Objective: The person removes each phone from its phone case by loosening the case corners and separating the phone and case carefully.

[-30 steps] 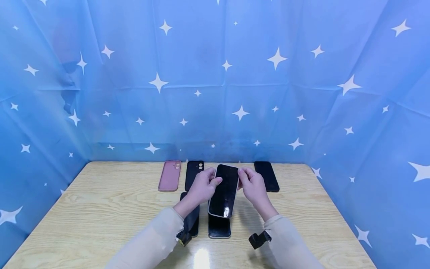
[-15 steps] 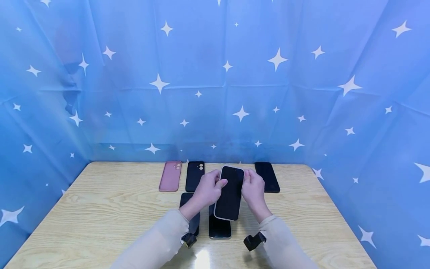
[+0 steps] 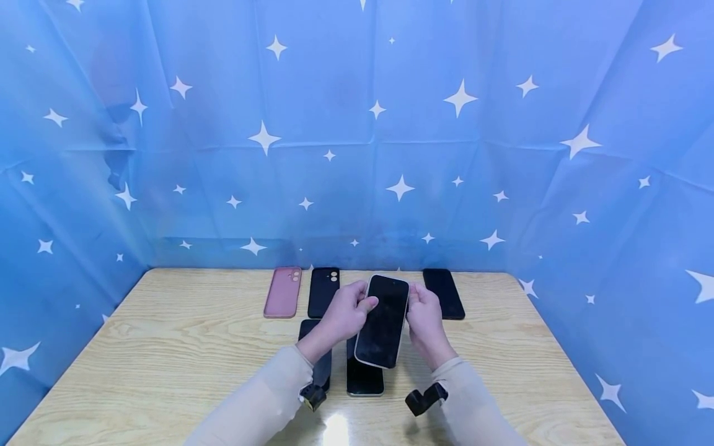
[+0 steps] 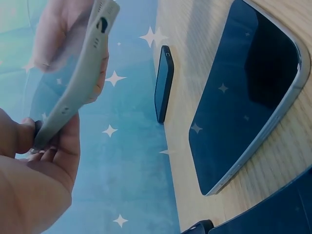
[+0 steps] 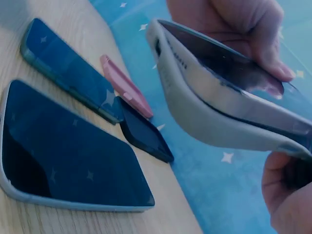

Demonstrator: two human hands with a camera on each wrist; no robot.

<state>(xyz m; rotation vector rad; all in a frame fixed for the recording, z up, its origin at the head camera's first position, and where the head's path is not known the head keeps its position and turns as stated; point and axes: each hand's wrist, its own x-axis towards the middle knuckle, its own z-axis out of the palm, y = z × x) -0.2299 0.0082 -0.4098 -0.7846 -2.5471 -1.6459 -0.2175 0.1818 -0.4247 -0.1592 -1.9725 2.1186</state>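
Observation:
Above the table, a phone [image 3: 382, 325] tilts with its dark screen up, partly seated in a pale grey phone case [image 5: 200, 117]. In the right wrist view the case wall stands away from the phone's metal side along one edge. My left hand [image 3: 347, 313] grips the left side, thumb over the screen's edge. At the upper right side, my right hand [image 3: 426, 319] pinches the case edge; its fingertips are partly hidden behind the phone. Beneath lies another phone [image 3: 365, 379], screen up, partly covered by the held one.
A pink phone case [image 3: 282, 292] and a black phone case [image 3: 323, 291] lie at the back left. Behind my right hand is a dark phone [image 3: 444, 294]. Another dark phone [image 3: 321, 371] lies under my left wrist. A starry blue curtain [image 3: 357, 124] borders the wooden table [image 3: 195, 347].
Both hands have shifted slightly right with the phone. The right hand has moved a little down along the phone's right side, and the phone tilts slightly more now than half a second ago.

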